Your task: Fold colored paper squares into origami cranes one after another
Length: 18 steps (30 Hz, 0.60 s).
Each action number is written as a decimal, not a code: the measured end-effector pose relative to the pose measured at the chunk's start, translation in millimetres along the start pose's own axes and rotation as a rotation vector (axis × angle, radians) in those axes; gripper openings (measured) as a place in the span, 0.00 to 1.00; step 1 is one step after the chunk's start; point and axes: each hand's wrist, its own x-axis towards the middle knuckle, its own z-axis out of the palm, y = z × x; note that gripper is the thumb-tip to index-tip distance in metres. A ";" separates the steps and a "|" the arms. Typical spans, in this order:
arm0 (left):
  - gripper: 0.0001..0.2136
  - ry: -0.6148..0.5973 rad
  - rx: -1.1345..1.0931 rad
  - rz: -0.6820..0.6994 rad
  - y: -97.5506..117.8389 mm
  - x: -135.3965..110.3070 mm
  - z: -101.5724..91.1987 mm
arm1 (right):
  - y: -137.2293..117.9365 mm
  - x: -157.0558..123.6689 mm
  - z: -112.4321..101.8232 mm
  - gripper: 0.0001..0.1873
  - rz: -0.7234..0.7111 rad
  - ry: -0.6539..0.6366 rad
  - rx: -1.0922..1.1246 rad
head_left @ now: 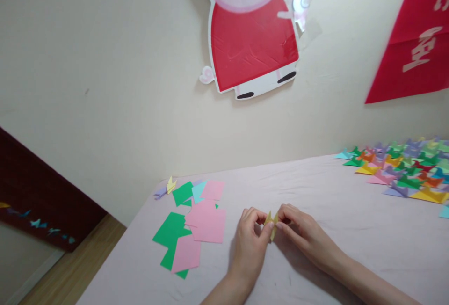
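Note:
A small yellow folded paper piece is pinched between both my hands just above the pale pink table. My left hand curls its fingers onto the paper's left side. On the right side, my right hand grips it with fingertips pressed together. Both forearms reach in from the bottom edge.
Loose pink, green and light blue paper squares lie left of my hands, with a small folded yellow and purple piece beyond them. Several colourful folded paper cranes crowd the far right. A wall with a cartoon sticker stands behind.

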 end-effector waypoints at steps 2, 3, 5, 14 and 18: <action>0.05 0.015 -0.043 -0.008 1.7 1.3 -1.1 | -1.0 0.0 -1.4 0.13 0.009 0.003 -0.009; 0.05 0.019 -0.063 -0.010 2.2 1.8 -1.5 | -1.4 -0.1 -1.7 0.13 0.013 0.004 -0.005; 0.05 0.008 -0.100 -0.012 2.6 2.7 -2.0 | -1.5 -0.2 -1.6 0.12 0.016 0.001 0.020; 0.06 -0.011 -0.178 0.035 2.2 5.4 -1.9 | 10.9 2.7 0.0 0.15 0.035 -0.016 0.091; 0.07 -0.009 -0.211 0.032 1.8 5.8 -2.4 | 11.1 3.0 -1.2 0.15 0.045 -0.019 0.123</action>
